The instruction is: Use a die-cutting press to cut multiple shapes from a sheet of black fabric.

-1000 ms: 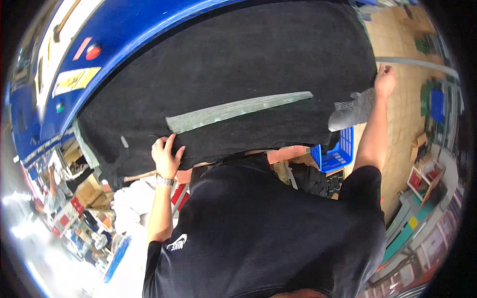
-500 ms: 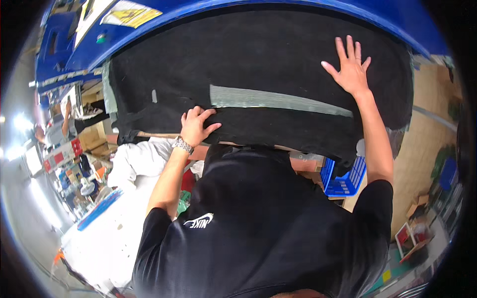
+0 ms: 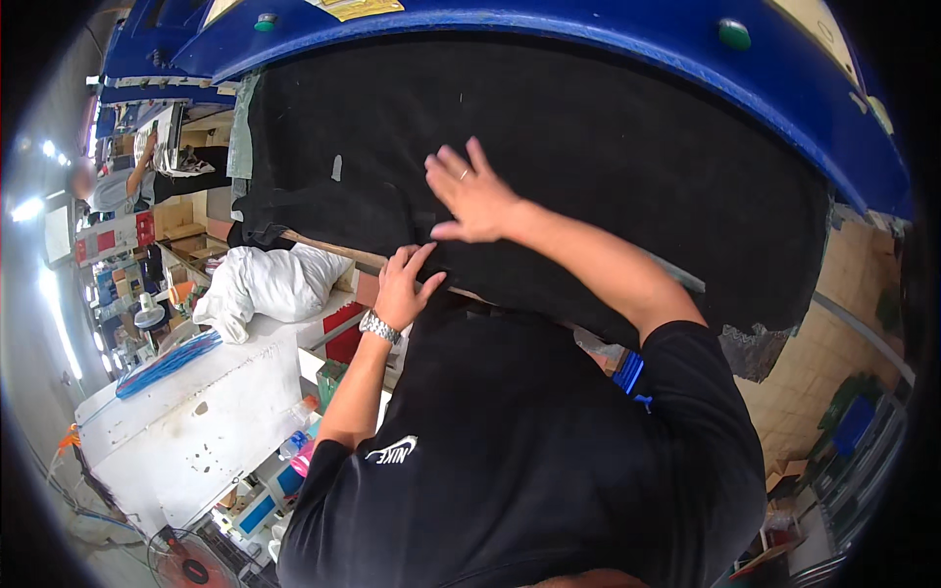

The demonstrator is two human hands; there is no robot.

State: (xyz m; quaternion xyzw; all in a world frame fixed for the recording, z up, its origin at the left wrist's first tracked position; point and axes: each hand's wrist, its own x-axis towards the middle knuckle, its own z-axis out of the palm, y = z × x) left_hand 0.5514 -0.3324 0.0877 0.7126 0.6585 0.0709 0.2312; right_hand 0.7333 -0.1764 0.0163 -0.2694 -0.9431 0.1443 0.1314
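Observation:
Black cloth lies spread over a wide flat bed in front of me, with some folds toward its near left part. My right hand is over the middle of the cloth, fingers stretched out and thumb apart, holding nothing. Just nearer and to the left, my left hand rests on the cloth's near edge with its fingers bent and thumb spread. A silvery watch is on my left wrist. A small grey patch shows on the cloth at the left. My right forearm hides part of the cloth.
A blue machine beam with a green button borders the far side. White cloth is heaped on a white table at the left. A fan stands below. Another person works at the far left.
My right hand has swept from the far right of the cloth to beside my left hand. The long grey strip that showed between the cloth parts is now mostly out of sight. The view has shifted.

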